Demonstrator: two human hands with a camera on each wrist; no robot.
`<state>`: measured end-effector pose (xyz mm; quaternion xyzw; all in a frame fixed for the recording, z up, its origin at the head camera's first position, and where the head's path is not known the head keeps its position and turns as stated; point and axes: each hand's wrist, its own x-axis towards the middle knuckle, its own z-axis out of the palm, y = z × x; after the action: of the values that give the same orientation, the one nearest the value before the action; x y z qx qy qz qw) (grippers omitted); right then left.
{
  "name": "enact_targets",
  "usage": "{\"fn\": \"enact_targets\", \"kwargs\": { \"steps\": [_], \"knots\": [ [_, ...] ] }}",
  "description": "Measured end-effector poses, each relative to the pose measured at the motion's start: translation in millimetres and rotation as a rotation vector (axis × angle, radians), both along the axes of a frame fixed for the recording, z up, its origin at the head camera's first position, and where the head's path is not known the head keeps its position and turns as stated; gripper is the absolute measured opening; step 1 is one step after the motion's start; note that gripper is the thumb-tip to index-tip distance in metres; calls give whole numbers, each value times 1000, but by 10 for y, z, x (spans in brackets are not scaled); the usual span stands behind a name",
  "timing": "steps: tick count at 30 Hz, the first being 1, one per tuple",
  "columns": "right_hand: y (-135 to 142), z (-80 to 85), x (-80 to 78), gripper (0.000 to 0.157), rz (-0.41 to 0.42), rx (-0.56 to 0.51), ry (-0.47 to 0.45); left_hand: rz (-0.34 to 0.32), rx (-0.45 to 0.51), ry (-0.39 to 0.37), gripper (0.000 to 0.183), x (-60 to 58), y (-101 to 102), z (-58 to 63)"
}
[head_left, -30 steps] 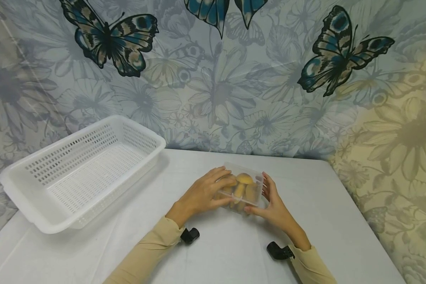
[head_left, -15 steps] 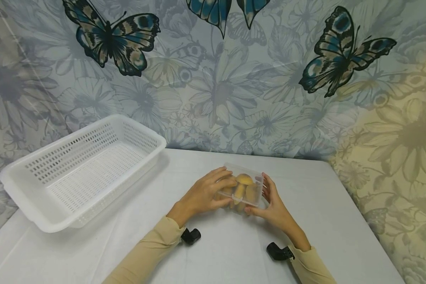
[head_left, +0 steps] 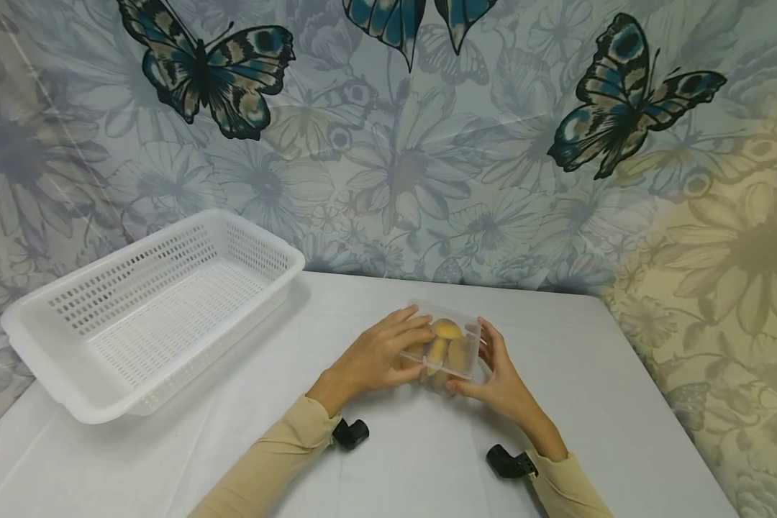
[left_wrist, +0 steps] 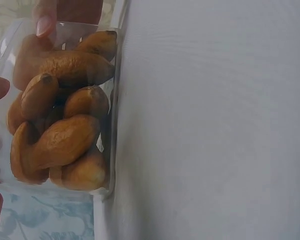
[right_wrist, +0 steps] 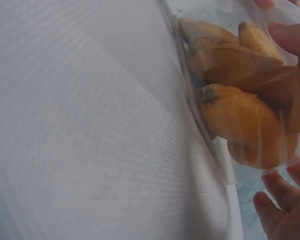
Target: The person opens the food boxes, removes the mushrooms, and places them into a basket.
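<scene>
My left hand (head_left: 378,357) and right hand (head_left: 505,380) grip a clear box (head_left: 472,349) between them at the white table (head_left: 375,460). Its slightly longer axis slants rightward and toward me; inside, the top mushroom's (head_left: 447,329) cap points away.

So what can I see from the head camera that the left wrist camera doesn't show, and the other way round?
Only the head view shows the white basket, the big printed butterflies and the black wrist devices.

Only the left wrist view shows a close look through the container's side, including the dark stem ends of some mushrooms.

Both show the clear container with mushrooms inside, parts of the left hand and right hand, the white tabletop and some patterned backdrop.
</scene>
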<state>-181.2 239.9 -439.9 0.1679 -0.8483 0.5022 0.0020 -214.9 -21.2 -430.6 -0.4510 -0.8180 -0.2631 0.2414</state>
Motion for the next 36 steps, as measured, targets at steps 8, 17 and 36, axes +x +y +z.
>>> {"fn": "enact_targets", "kwargs": {
  "steps": [8, 17, 36],
  "knots": [
    [3, -4, -1, 116, -3, -2, 9, 0, -18, 45, 49, -17, 13, -5],
    [7, -7, -12, 116, -3, -4, 24, -16, -11, 109, 48, -36, 7, -21],
    [-19, 2, -5, 113, -1, 16, 53, -60, -12, 100, 53, -49, 7, -30]
  ]
}}
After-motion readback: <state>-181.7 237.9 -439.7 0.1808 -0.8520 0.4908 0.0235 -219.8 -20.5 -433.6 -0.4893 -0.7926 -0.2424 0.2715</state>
